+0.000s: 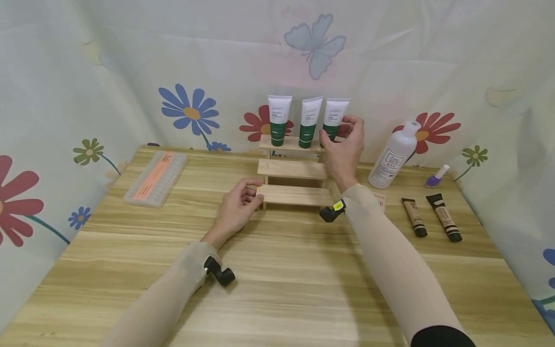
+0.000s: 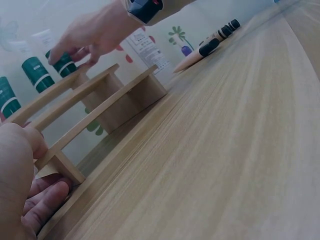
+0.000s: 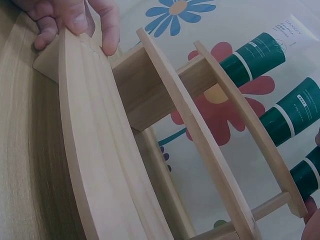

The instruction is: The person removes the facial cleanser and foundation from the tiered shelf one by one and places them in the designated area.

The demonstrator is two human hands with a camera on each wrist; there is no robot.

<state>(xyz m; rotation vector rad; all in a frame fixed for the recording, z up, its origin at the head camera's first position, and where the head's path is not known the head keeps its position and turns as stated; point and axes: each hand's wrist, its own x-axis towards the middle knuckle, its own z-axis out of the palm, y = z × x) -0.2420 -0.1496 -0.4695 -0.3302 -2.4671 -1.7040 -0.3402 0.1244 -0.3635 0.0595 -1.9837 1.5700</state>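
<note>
Tubes [image 1: 279, 119] in white and green, three in all, stand in a row on the top, far step of a three-step wooden rack [image 1: 292, 168]. The rightmost tube [image 1: 336, 111] is at the right end of that step, pinched by the right hand [image 1: 348, 150], with the thumb on its left side and the fingers on its right. Its white upper part rises above the hand; whether its cap sits fully on the step is hard to tell, as the fingers cover much of it. The middle tube [image 1: 309, 118] is just left of the thumb, apart from it, leaning slightly.

The left hand [image 1: 236, 206] grips the left end of the lowest, near step, fingers curled about it.

To the right on the counter [image 1: 277, 299] are a white bottle [image 1: 392, 156], beyond the right wrist, then a purple nail polish bottle [image 1: 433, 180] and, nearer, a smaller beige tube [image 1: 414, 216] beside a larger beige tube [image 1: 444, 217]. A clear case [image 1: 173, 178] lies far left, well apart from both hands.
</note>
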